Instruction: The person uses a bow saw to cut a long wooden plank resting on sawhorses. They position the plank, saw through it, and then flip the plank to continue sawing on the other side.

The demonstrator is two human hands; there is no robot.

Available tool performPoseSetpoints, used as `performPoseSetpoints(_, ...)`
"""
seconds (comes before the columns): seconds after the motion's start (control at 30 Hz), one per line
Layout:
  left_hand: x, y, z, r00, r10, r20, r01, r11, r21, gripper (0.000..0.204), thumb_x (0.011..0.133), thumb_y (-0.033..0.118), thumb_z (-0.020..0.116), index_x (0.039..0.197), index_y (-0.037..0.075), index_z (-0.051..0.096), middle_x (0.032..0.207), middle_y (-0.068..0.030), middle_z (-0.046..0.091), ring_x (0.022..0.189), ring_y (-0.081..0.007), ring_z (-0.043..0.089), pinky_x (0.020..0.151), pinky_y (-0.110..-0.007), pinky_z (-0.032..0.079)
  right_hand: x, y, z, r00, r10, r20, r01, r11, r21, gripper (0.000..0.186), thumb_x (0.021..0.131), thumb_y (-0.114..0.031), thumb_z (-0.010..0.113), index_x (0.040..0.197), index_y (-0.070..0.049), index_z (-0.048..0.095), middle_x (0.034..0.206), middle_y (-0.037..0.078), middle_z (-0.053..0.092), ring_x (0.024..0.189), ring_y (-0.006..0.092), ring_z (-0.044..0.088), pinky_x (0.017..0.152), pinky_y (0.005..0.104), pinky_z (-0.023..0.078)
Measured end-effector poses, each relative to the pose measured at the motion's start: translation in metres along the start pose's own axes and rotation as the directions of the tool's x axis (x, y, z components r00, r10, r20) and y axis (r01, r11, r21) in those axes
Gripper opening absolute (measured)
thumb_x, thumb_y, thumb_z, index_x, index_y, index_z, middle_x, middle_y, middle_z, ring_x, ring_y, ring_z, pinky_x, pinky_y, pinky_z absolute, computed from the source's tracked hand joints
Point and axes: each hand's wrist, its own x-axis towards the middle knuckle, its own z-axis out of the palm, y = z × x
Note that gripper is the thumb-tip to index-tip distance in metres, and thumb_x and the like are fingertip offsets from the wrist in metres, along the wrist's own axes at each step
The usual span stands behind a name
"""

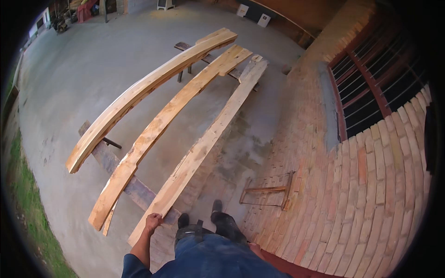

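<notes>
My left hand is closed on the right edge of a long wooden beam, close to its near end. This beam is the rightmost of three. A curved beam with a notched far end lies in the middle, and a thicker bowed beam lies on the left. All three rest across dark support boards, one near and one far. Only a sliver of skin from my right arm or hand shows beside my dark blue shirt; its fingers are hidden.
A wooden frame saw leans by the brick wall on my right. A barred window sits in that wall. Grass borders the concrete floor on the left. A white stand is far off.
</notes>
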Motion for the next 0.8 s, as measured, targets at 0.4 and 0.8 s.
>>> performPoseSetpoints(0.4, -0.063, 0.023, 0.09, 0.91, -0.313, -0.27, 0.28, 0.947, -0.155, 0.031, 0.106, 0.032, 0.068, 0.112, 0.002, 0.076, 0.093, -0.011, 0.078, 0.076, -0.0215, 0.074, 0.069, -0.036, 0.061, 0.269, -0.193, -0.118, 0.947, 0.026, 0.319, -0.144, 0.925, 0.352, 0.023, 0.106, -0.023, 0.066, 0.119, -0.007, 0.076, 0.114, 0.011, 0.081, 0.106, 0.0249, 0.079, 0.084, 0.0368, 0.062)
performPoseSetpoints(0.8, 0.018, 0.146, 0.227, 0.98, -0.153, -0.129, 0.135, 0.981, -0.139, 0.04, 0.105, 0.038, 0.07, 0.12, 0.002, 0.077, 0.105, -0.0107, 0.081, 0.094, -0.0189, 0.075, 0.084, -0.035, 0.061, 0.361, -0.404, -0.181, 0.929, 0.058, 0.365, -0.052, 0.998, -0.027, 0.021, 0.105, -0.018, 0.066, 0.119, -0.005, 0.074, 0.112, 0.009, 0.08, 0.106, 0.0203, 0.078, 0.081, 0.035, 0.062)
